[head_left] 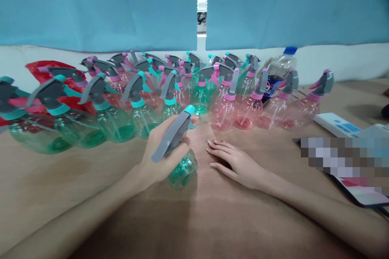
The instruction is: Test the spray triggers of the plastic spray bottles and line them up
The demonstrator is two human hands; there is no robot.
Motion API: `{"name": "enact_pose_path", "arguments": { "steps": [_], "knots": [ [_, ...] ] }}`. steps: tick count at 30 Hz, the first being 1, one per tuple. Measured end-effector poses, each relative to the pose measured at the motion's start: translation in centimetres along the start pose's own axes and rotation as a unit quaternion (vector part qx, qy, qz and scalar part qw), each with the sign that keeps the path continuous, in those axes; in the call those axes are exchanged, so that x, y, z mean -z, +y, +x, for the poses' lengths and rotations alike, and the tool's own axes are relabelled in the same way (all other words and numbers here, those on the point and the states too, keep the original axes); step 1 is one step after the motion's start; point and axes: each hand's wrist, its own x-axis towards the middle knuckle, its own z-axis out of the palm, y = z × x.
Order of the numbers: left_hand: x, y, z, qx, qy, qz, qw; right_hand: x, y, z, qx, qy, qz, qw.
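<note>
My left hand (161,162) is wrapped round the neck of a green spray bottle (183,170) with a grey and turquoise trigger head, in the middle of the view. Its round body shows below my fingers, tilted a little. To the right, my right hand (240,164) lies on the wooden table (221,218) with fingers stretched out and holds nothing. Beyond my left hand stands a row of green spray bottles (115,123). Past my right hand is a row of pink spray bottles (224,113). A green spray bottle (200,99) stands between the two rows.
More spray bottles crowd the back, with a red plastic bag (51,71) behind them on the left. A large blue-capped drink bottle (278,68) stands at back right. Nearer right are a white device with blue buttons (337,123) and a partly blurred flat device (361,194). Blue curtains (106,8) hang behind.
</note>
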Motion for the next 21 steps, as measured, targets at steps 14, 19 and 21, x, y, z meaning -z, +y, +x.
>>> {"name": "enact_pose_path", "arguments": {
  "steps": [14, 19, 21],
  "knots": [
    [-0.11, -0.1, 0.07, -0.003, 0.01, -0.026, 1.0, -0.1, 0.05, -0.06, -0.003, 0.003, 0.006, 1.0],
    [-0.1, -0.18, 0.02, 0.001, 0.009, -0.029, 1.0, -0.04, 0.03, -0.04, -0.005, 0.004, 0.007, 1.0],
    [-0.08, -0.2, 0.01, 0.006, 0.01, -0.027, 1.0, -0.03, 0.02, -0.03, -0.006, 0.003, 0.006, 1.0]
  ]
}}
